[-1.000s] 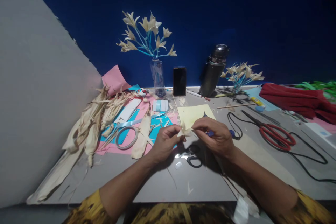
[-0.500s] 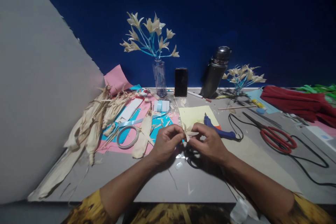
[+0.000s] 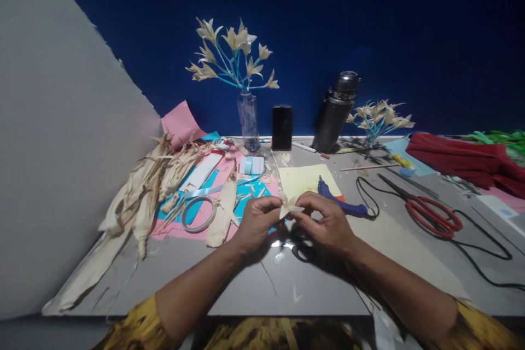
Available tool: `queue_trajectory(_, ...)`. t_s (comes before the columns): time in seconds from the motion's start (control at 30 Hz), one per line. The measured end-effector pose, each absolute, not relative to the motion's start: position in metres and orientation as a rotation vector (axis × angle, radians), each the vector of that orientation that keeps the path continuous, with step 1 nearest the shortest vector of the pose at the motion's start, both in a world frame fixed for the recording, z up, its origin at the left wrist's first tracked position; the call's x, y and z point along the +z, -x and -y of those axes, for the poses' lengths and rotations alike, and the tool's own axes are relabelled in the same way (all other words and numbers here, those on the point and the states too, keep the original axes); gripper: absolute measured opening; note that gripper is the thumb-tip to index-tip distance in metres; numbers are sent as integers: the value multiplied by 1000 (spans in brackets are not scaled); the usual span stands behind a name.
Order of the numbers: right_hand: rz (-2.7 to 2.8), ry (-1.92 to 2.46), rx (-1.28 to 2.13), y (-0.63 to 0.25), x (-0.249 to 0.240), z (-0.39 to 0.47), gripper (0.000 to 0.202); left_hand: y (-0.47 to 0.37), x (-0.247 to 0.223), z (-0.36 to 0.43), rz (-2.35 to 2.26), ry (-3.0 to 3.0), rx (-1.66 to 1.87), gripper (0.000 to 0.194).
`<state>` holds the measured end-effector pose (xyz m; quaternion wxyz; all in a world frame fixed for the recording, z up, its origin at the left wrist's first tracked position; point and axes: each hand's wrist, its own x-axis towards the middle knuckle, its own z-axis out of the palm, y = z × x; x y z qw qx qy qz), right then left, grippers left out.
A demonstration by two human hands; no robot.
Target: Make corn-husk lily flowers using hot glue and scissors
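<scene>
A small cream flower (image 3: pixel 289 206) with pointed petals, like dried corn husk, is held up between my two hands over the table. My left hand (image 3: pixel 259 223) pinches it from the left, and my right hand (image 3: pixel 325 224) grips it from the right with thumb and fingers. The fingers hide its base and any stem. Just beyond lies a yellow paper pad (image 3: pixel 302 176), with a blue glue gun (image 3: pixel 343 201) resting at its right side. Black-handled scissors (image 3: pixel 302 252) lie beneath my hands, partly in shadow.
Dried corn husks (image 3: pixel 143 202) and a tape roll (image 3: pixel 198 214) lie on the left. At the back stand a glass vase (image 3: pixel 248 123) of husk flowers, a phone (image 3: pixel 283 128) and a steel flask (image 3: pixel 337 112). Red-handled scissors (image 3: pixel 433 216) and a black cord (image 3: pixel 484 235) spread across the right.
The flower has been turned between my fingers, so its open petals now face more towards me. Both hands stay in nearly the same place.
</scene>
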<state>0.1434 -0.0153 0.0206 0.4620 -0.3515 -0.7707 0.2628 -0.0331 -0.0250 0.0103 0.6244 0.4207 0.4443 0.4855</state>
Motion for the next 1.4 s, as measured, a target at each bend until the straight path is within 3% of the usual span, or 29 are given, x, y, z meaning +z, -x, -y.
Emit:
queue_trajectory(0.7,1827,720,511,-142,13,18,13,37,24,22,-1103,-1095,1064,5)
queue_trajectory(1.17,1926,720,546,-146,14,14,15,32,18,27,-1046,-1007,1093,22)
queue_trajectory(1.4,1948,779,661,-150,8,11,11,35,17,26,-1007,-1015,1083,20)
